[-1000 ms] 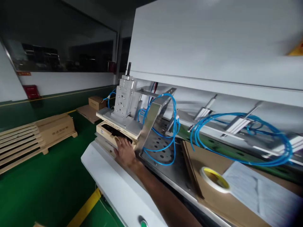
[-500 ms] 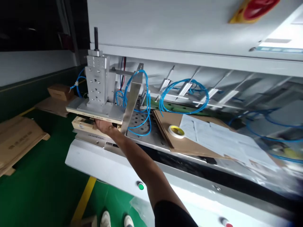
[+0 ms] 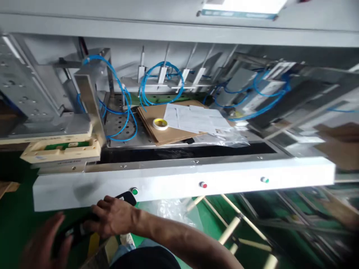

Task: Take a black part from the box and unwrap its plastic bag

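While gripped: black part [image 3: 123, 197], right hand [image 3: 112, 216].

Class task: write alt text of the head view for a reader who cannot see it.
Two hands, right hand and left hand, hold a black object below a white machine front. Behind it lie cardboard sheets, a tape roll and papers.

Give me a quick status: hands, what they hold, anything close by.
Right hand closed on a black part, below the white machine front. Left hand open, blurred, beside it. Green button just above the part.
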Motion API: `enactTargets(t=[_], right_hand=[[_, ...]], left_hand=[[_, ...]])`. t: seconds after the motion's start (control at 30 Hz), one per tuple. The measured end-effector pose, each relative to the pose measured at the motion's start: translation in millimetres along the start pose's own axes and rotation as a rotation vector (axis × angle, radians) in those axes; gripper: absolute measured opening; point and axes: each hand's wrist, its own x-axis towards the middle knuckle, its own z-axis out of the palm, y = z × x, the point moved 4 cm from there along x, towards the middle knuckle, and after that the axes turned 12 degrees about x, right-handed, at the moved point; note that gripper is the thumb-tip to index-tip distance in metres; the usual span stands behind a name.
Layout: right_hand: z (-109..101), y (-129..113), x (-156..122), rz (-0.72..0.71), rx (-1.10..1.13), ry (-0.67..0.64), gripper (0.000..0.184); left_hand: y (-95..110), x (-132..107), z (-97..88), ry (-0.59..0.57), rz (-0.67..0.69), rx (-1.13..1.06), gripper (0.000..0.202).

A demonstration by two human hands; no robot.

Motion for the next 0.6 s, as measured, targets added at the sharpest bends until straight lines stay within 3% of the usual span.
enactTargets(t=[0.13,0.2,0.3,0.37,0.43,0.6], right_hand=[[-51.2,-3.8,-64.2,0.089,-0.091,0.036,0.031],[-77.8,-5.5,-99.3,0.18,-0.145,0.1,0.034],[-104.5,-7.1,-163.1,0.457,-0.185,0.383,0.032],[-107.1,-4.8,-208.7,0.673,-0.234,0.555,0.023],[-98.8,1.3,-246.4,0.804,-0.298,0.59,0.019],[-72.8,24.3,-299.6,0.846,-0.335,0.543,0.022]], left_hand=[[78.4,16.9,36.6,-0.014,0.472,0.007,0.051],[114.8,30.7,52.3,0.027,0.531,-0.006,0.051],[156.4,56.1,69.1,0.063,0.502,-0.026,0.051],[175.4,74.4,76.3,0.097,0.454,-0.003,0.052],[191.3,92.2,83.4,0.119,0.442,0.016,0.052],[231.9,128.7,112.0,0.016,0.578,-0.051,0.046]])
